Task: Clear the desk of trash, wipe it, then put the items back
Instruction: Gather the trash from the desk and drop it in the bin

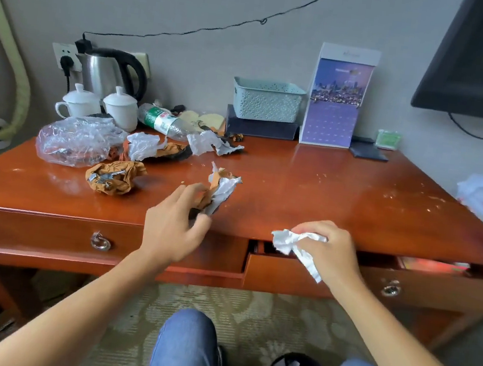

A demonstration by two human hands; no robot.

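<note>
Reddish wood worktop (309,188) carried the mess: the left hand (174,226) had its fingers clamped on an orange-and-white wrapper (221,189) just above the front edge, the right hand (326,251) gripped a white crumpled tissue (293,244) over the open drawer (299,275), more crumpled wrappers (114,178) lay left, beside a plastic bag (75,141)

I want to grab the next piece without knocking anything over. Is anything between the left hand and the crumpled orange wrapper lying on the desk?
Nothing visible. Bare desk lies between the left hand and the crumpled orange wrapper, but that hand already grips another wrapper.
</note>
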